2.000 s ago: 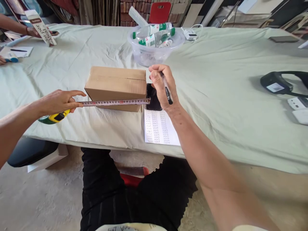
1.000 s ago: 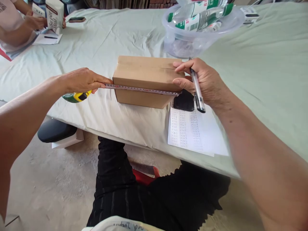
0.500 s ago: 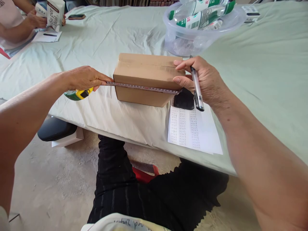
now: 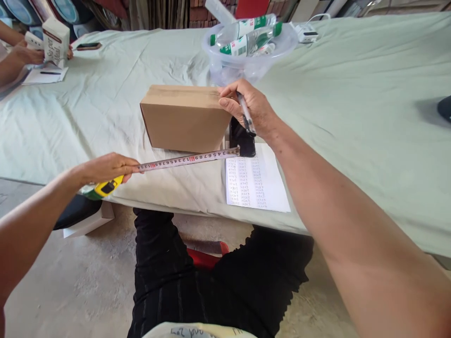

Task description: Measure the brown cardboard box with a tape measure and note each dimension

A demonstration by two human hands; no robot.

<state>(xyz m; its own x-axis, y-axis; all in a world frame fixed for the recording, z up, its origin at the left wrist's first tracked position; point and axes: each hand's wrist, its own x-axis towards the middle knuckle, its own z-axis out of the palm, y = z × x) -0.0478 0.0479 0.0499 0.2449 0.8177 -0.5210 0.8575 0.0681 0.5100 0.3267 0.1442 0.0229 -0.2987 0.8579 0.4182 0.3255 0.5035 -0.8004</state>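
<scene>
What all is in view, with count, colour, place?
Tablecloth: one, green, central
Box: one, brown, centre
Tape measure: one, yellow and green, front left
Black object: one, beside box
Papers: white, count unclear, front, far left
Tub: one, translucent, behind box
Bottles: at least two, clear, in tub
Device: one, white, by tub
Carton: one, white, far left
Phone: one, dark, beside carton
Pad: one, black, lower left
Bricks: many, reddish, background
Co-worker's hands: two, by carton
Pens: two, partly black, centre and far left
Left hand: one, holding tape measure
Right hand: one, holding pen
Legs: two, black-clad, bottom
</scene>
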